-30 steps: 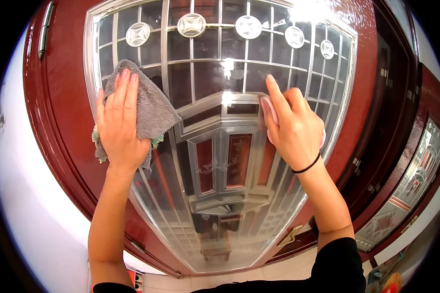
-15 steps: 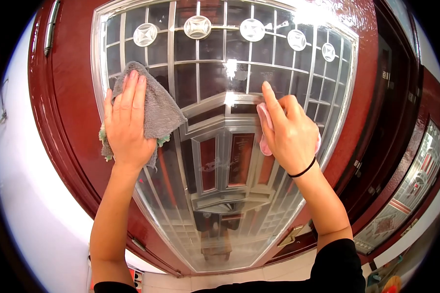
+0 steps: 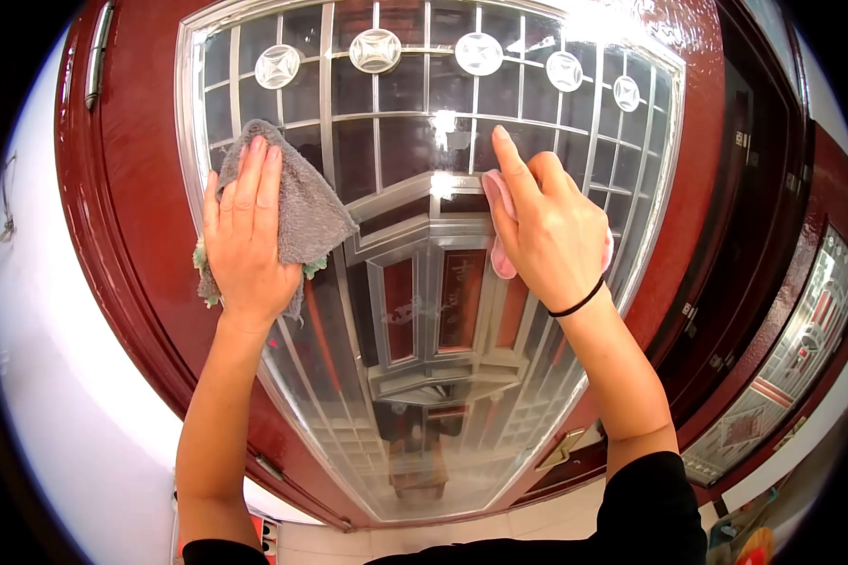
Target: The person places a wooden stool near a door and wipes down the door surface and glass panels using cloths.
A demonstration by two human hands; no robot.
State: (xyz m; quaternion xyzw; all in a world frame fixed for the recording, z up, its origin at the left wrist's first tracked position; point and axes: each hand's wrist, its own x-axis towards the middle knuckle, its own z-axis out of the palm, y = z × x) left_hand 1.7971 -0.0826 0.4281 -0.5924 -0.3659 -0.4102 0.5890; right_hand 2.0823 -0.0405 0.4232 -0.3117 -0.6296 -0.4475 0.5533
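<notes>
My left hand [image 3: 248,240] lies over a folded grey cloth [image 3: 303,212], holding it against the left side of the door's glass pane [image 3: 358,301]. Its fingers are straight and close together. Green ruffled edges [image 3: 313,267] poke out from beneath the grey cloth. On the right half of the glass, my right hand [image 3: 558,231] is closed round a pink cloth [image 3: 500,226], much of it hidden under the palm. The index finger of that hand stretches up, its tip at the glass near a small cloudy smudge [image 3: 458,139].
A dark red door frame [image 3: 141,188] surrounds the pane, with silver bars and several round ornaments [image 3: 375,51] inside it. A brass handle [image 3: 562,449] sits low on the right. White wall [image 3: 38,311] borders the left, and a second patterned glass panel [image 3: 791,367] stands right.
My right hand has slid up and slightly left over the glass with the pink cloth. My left hand and the grey cloth stay in nearly the same place.
</notes>
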